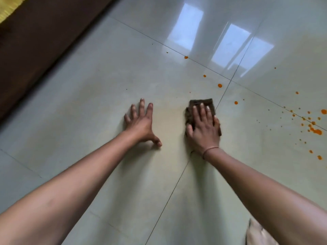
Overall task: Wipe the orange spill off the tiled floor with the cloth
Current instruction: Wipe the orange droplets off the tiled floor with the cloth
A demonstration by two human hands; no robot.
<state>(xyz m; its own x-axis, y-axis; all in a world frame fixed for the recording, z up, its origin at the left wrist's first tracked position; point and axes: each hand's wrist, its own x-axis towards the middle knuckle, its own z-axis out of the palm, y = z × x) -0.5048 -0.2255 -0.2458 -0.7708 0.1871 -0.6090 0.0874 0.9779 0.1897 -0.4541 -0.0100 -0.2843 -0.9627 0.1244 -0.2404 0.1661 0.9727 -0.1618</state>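
Just right of the frame's centre, the right hand (203, 131) lay flat on a folded dark-brown cloth (200, 102), fingers straight and close together, pressing it onto the tiled floor (106, 76) rather than gripping it. That flat palm probably spread pressure over the whole pad. The cloth looked coarse and matted, roughly rectangular, and sat just left of a thin dark grout line (228, 86).

Left of centre, the left hand (139, 122) rested on bare tile with fingers splayed wide and holding nothing, seemingly as a brace for a leaning body. A thin band (209, 150) circled the right wrist.

The orange spill (317, 132) lay unwiped at the right edge as round droplets and fine specks, with a few scattered up toward the centre, all apart from the cloth. The tiles were pale green-grey and glossy, mirroring bright window panes (230, 43) at upper right. A dark brown surface (44, 41) filled the upper left.
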